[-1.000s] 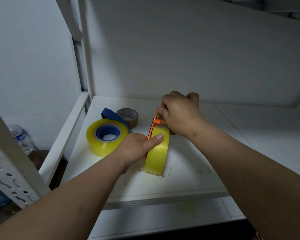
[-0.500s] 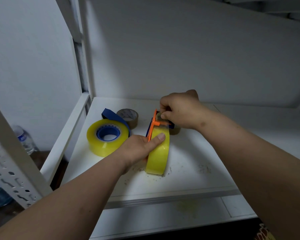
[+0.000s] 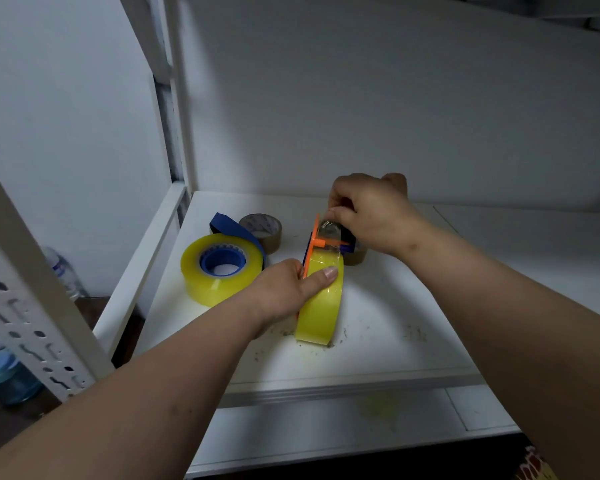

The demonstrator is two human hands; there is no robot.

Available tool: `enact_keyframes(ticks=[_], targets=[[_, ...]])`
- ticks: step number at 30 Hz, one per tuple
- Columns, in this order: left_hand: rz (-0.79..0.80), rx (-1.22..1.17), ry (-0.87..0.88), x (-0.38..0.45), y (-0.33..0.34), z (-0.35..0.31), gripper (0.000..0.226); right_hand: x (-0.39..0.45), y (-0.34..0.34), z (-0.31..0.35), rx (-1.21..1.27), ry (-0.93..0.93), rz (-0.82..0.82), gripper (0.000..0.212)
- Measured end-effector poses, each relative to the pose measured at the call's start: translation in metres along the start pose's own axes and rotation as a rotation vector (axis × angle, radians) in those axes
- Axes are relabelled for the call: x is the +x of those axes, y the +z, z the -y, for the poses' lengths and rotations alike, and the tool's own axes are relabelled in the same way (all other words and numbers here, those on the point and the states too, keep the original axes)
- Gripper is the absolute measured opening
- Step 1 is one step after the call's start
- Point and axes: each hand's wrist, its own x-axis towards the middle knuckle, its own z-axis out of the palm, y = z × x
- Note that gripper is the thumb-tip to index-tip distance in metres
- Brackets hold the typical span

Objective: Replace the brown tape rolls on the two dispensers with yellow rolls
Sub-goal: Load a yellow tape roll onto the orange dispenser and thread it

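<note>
A yellow tape roll (image 3: 321, 306) stands on edge on the white shelf (image 3: 378, 355), mounted in an orange dispenser (image 3: 313, 245). My left hand (image 3: 288, 289) grips the roll and dispenser from the left, thumb across the roll's top. My right hand (image 3: 368, 213) pinches the clear tape end at the dispenser's blade end. A second yellow roll (image 3: 219, 271) lies flat at the left on a blue dispenser (image 3: 234, 228). One brown roll (image 3: 262, 228) lies behind it; another brown roll (image 3: 355, 256) is mostly hidden under my right hand.
A white shelf post (image 3: 174, 98) rises at the back left and a perforated upright (image 3: 21, 289) stands at the near left. Bottles (image 3: 63, 271) sit on the floor beyond the shelf's left rail. Small debris specks lie around the standing roll.
My right hand has drawn back and slightly right over the dispenser's blade end, pulling the tape end with it. The left hand and the standing roll stay put.
</note>
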Motion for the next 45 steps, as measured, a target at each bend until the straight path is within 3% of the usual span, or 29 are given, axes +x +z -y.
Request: enact_keyframes(ticks=[4,9,28,36,41,45], targets=[[0.009,-0.051,-0.027,-0.001,0.002,-0.003,0.052,-0.005,-0.002,-0.007,0.152,0.113,0.146,0.016],[0.043,-0.117,-0.096,-0.002,0.002,-0.009,0.052,-0.010,0.002,-0.008,0.072,0.111,0.155,0.033],[0.104,-0.078,-0.129,0.002,0.000,-0.013,0.047,0.001,0.004,-0.005,-0.105,0.188,0.286,0.029],[0.147,-0.077,-0.084,0.005,-0.008,-0.015,0.035,-0.001,0.002,-0.018,-0.145,-0.016,0.214,0.035],[0.200,-0.038,-0.109,0.007,-0.014,-0.021,0.045,0.001,0.010,-0.017,-0.275,-0.163,0.155,0.037],[0.237,-0.011,-0.120,0.006,-0.012,-0.023,0.040,0.007,0.014,-0.013,-0.298,-0.174,0.231,0.033]])
